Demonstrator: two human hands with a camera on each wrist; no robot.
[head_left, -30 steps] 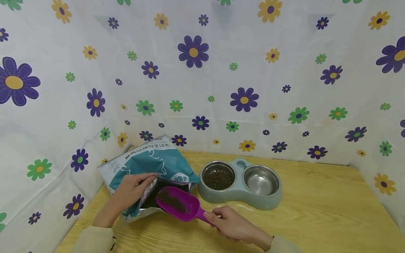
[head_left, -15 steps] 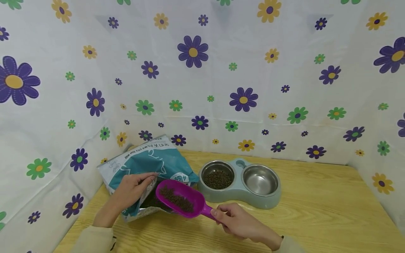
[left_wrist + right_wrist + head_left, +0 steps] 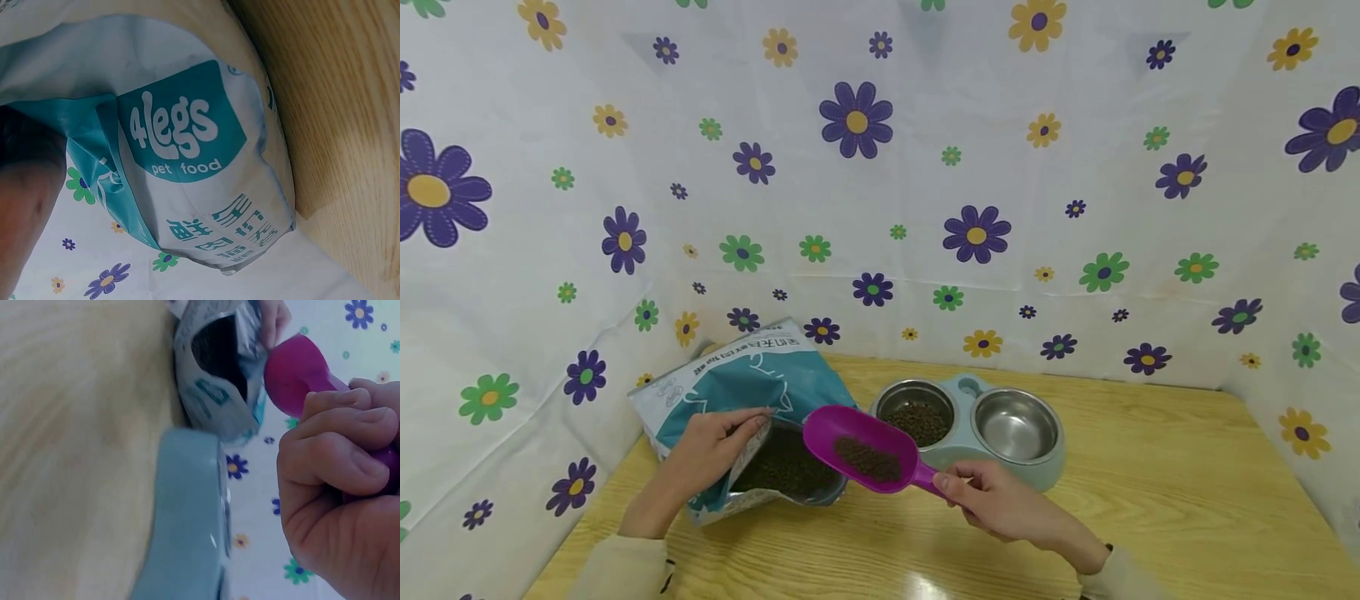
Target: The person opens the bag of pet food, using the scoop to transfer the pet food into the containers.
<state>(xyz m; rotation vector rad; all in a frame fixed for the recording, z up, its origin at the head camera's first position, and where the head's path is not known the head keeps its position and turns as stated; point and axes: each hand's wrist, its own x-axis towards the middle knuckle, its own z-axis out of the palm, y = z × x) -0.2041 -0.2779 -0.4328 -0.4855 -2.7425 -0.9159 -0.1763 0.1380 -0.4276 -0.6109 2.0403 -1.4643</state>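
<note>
My right hand [image 3: 1000, 502] grips the handle of a magenta scoop [image 3: 823, 433], fingers curled round it in the right wrist view. Brown kibble [image 3: 868, 460] lies in the scoop, which hangs between the bag and the feeder, overlapping the feeder's left bowl in the head view. My left hand [image 3: 711, 450] pinches the upper edge of the mouth of a teal and white pet food bag [image 3: 820, 379]. The bag lies on its side with its mouth towards me and dark kibble inside. In the left wrist view the bag [image 3: 181, 131] shows a "4Legs pet food" label.
A pale blue double feeder [image 3: 1045, 477] stands right of the bag on the wooden table [image 3: 1150, 500]. Kibble partly fills its left steel bowl [image 3: 917, 387]; the right steel bowl [image 3: 1017, 427] shows bare metal. A flowered cloth [image 3: 925, 183] hangs round the back and sides.
My right hand has lifted the scoop of kibble up out of the bag's mouth and carried it right, towards the feeder. My left hand has stayed at the bag's edge.
</note>
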